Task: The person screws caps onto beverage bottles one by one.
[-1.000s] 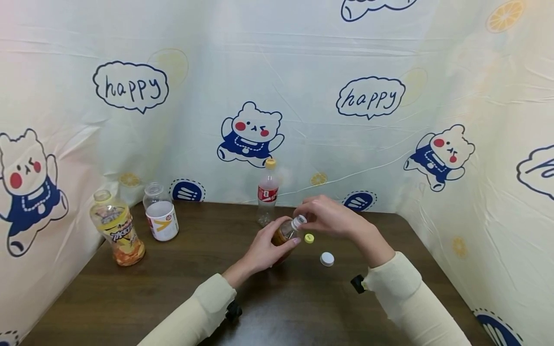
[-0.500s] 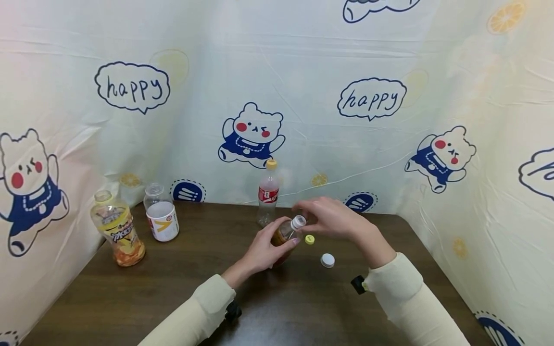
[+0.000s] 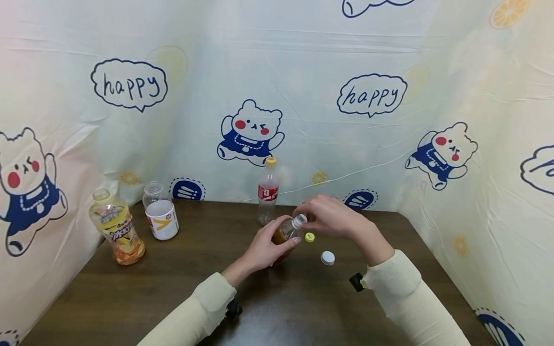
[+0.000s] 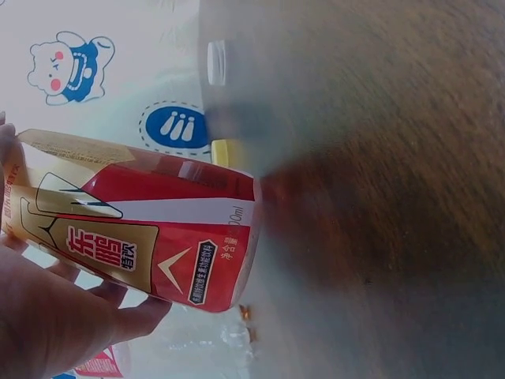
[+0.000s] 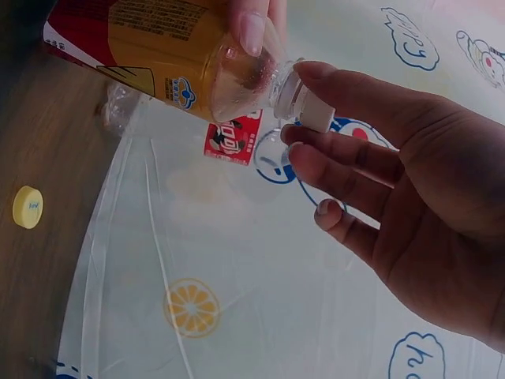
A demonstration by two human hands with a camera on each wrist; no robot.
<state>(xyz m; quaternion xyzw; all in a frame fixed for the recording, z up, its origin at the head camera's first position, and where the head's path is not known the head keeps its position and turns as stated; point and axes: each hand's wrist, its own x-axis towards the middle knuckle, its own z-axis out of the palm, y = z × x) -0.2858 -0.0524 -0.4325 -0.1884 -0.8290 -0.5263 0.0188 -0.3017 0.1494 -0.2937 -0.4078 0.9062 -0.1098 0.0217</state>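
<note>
My left hand (image 3: pixel 266 247) grips a plastic drink bottle (image 4: pixel 158 225) with a red and gold label, tilted over the table with its neck to the upper right in the head view. At the bottle's mouth is a white cap (image 5: pixel 317 112). The thumb and forefinger of my right hand (image 3: pixel 331 216) pinch that cap, with the other fingers loosely bent below it in the right wrist view. A yellow cap (image 3: pixel 309 237) and a loose white cap (image 3: pixel 327 258) lie on the table to the bottle's right.
A clear bottle with a red label and yellow cap (image 3: pixel 268 193) stands behind my hands. At the left stand an uncapped yellow-labelled bottle (image 3: pixel 119 230) and an uncapped white-labelled jar (image 3: pixel 162 216). A printed curtain (image 3: pixel 303 62) closes off the table's (image 3: pixel 195 259) back and sides.
Half a second ago my right fingers were spread a little off the cap; now they have closed in on it. My left hand and the bottle have hardly moved.
</note>
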